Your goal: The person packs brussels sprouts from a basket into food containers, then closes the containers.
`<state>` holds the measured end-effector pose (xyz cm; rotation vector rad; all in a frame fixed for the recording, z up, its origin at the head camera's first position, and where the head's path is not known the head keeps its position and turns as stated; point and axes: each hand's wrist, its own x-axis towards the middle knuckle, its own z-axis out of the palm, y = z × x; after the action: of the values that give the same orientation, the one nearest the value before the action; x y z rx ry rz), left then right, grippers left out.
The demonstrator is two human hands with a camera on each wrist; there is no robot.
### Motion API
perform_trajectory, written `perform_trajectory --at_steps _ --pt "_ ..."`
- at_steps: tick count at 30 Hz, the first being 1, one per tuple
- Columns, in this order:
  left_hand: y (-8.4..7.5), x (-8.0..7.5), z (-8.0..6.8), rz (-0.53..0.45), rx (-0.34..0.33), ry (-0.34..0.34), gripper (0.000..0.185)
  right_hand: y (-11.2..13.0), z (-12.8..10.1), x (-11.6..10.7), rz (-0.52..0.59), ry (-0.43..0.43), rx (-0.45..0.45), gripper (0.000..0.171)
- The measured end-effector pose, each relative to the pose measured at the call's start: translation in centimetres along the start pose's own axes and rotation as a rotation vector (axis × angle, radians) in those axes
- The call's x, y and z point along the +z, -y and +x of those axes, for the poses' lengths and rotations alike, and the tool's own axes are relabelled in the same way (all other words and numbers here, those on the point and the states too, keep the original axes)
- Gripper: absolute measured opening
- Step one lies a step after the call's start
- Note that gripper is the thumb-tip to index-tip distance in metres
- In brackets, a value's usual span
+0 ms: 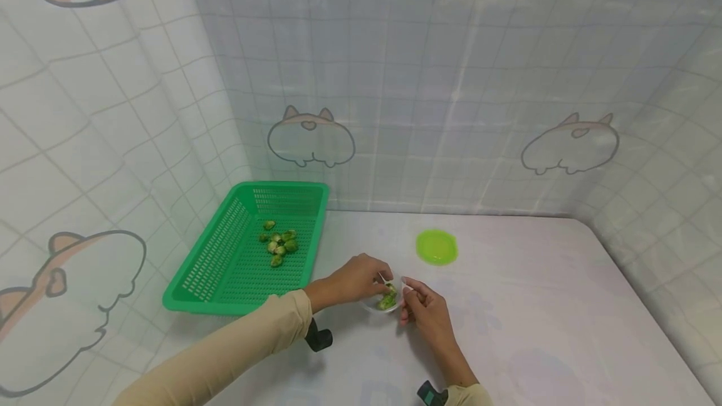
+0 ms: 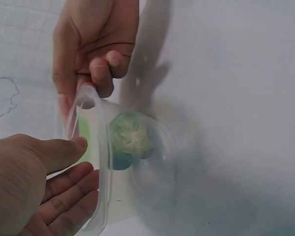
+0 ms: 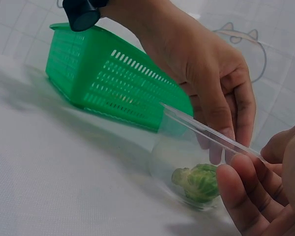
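Sprout (image 3: 199,183): lies low inside a clear cup (image 3: 169,153), which stands tilted on the table between the two hands
Right hand (image 1: 431,315): clamped on the cup's rim, pinching it between thumb and fingers
Left hand (image 1: 352,279): thumb and fingers apart, the fingers reaching in at the cup's mouth; whether they touch the sprout I cannot tell
Done, as I judge it: at least one sprout is in the cup; a second underneath is too unclear to confirm
Left, as I judge it: a small cluster of sprouts (image 1: 291,245) lies in the green basket (image 1: 225,306), and the cup's mouth is uncovered
Lime-green disc (image 1: 437,247): lies flat beyond the right hand, well apart from the cup; perhaps a lid
Table (image 1: 536,299): pale, smooth-looking, with soft shadows under the arms
Room: whitish hangings (image 1: 406,80) on three sides, printed with grid lines and cartoon animals
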<state>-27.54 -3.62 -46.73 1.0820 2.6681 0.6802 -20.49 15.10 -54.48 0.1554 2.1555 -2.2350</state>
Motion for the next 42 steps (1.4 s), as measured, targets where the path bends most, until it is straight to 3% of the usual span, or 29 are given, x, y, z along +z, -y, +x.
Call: perform_trajectory --at_steps 17,30,35,42 --pt "1.1 -1.6 -1.1 -0.209 0.021 -0.070 0.016 0.0 0.1 -0.1 0.011 0.017 0.001 0.038" --pt "2.2 -3.7 -2.2 -0.233 0.062 -0.156 0.019 0.0 0.1 -0.3 -0.005 0.018 0.015 0.036" --pt "2.9 -4.6 -2.6 -0.230 0.049 -0.199 0.021 0.0 0.1 -0.2 -0.006 0.018 0.013 0.036" --pt "4.0 -6.1 -3.8 -0.283 -0.005 -0.200 0.017 -0.1 0.2 -0.2 -0.016 0.026 -0.005 0.037"
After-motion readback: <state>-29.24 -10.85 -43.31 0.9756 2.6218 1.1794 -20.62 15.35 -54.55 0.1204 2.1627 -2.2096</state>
